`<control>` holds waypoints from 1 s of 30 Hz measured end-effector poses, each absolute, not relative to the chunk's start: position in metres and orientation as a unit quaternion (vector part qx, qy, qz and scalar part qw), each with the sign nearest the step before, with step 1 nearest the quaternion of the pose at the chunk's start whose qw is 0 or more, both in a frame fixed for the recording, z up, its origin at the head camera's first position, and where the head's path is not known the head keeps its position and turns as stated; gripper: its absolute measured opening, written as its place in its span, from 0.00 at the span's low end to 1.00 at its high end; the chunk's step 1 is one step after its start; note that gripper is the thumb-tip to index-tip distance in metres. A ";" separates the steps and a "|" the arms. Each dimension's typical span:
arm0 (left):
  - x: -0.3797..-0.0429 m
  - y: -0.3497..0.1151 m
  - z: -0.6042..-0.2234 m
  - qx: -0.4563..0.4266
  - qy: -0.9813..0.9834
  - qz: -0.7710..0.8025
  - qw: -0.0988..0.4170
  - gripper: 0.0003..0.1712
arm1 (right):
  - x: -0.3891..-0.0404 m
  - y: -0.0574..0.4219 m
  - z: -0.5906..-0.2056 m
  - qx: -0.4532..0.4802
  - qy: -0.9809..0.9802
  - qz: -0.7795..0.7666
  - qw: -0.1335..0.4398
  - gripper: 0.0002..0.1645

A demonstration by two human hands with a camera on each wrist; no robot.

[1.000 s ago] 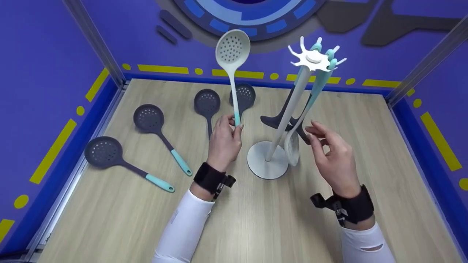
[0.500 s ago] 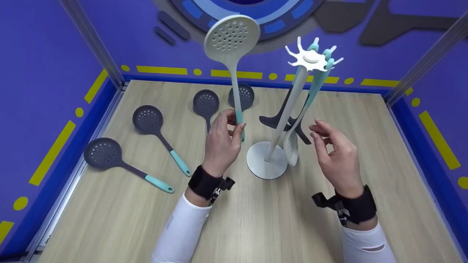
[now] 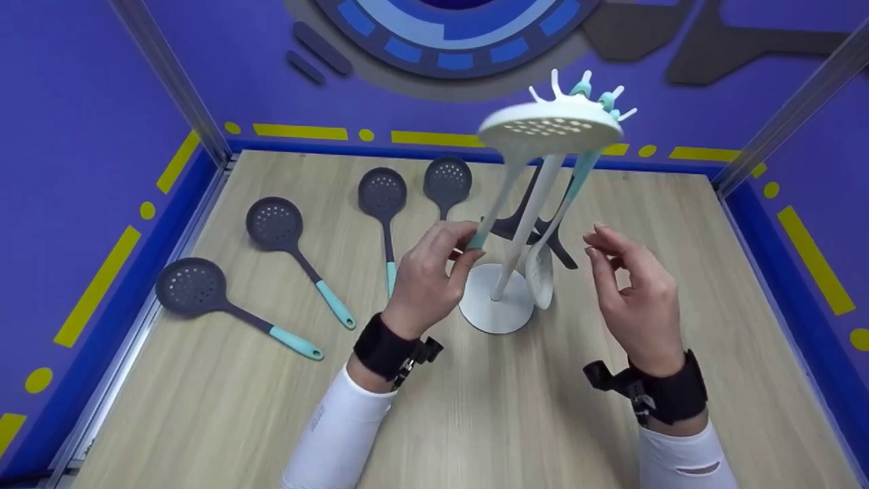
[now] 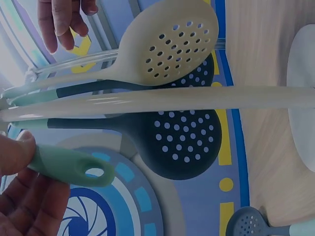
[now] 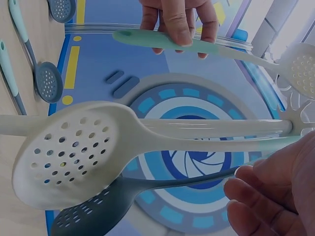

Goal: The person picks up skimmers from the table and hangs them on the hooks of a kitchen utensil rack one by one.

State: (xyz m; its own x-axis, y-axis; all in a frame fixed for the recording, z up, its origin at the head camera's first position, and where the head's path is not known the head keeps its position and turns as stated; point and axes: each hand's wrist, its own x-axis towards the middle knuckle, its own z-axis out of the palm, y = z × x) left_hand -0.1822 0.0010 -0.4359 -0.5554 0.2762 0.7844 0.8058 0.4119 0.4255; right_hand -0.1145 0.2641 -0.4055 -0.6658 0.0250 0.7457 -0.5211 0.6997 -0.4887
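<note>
My left hand (image 3: 429, 282) grips a pale perforated skimmer (image 3: 553, 139) by its teal handle (image 4: 74, 166), head upward. In the head view the skimmer's head leans right and overlaps the top of a white utensil stand (image 3: 485, 311). On this stand hang another pale skimmer (image 5: 74, 152) and dark ones, one of them a dark skimmer (image 4: 177, 145) showing its holes in the left wrist view. To the right of the stand, my right hand (image 3: 641, 302) is held up with bent fingers, thumb near the fingertips and nothing between them.
Several dark skimmers with teal handles lie on the wooden table (image 3: 543, 421) left of the stand, among them a front-left skimmer (image 3: 192, 286) and a back skimmer (image 3: 447, 182). Blue patterned panels (image 3: 75, 102) wall in the table at the back and sides.
The held skimmer has swung right, its head tipping from upright to over the stand's top. My left hand has shifted slightly right. My right hand has drawn a little away from the hanging skimmers.
</note>
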 end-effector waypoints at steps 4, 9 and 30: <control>-0.178 0.004 -0.434 -0.381 -0.770 -0.404 0.313 0.16 | -0.109 0.255 -0.394 0.162 -0.816 0.371 0.413 0.20; -0.174 0.009 -0.435 -0.403 -0.776 -0.378 0.304 0.14 | -0.101 0.247 -0.385 0.182 -0.797 0.363 0.447 0.14; -0.167 0.020 -0.440 -0.432 -0.797 -0.342 0.248 0.12 | -0.110 0.253 -0.400 0.213 -0.796 0.250 0.509 0.19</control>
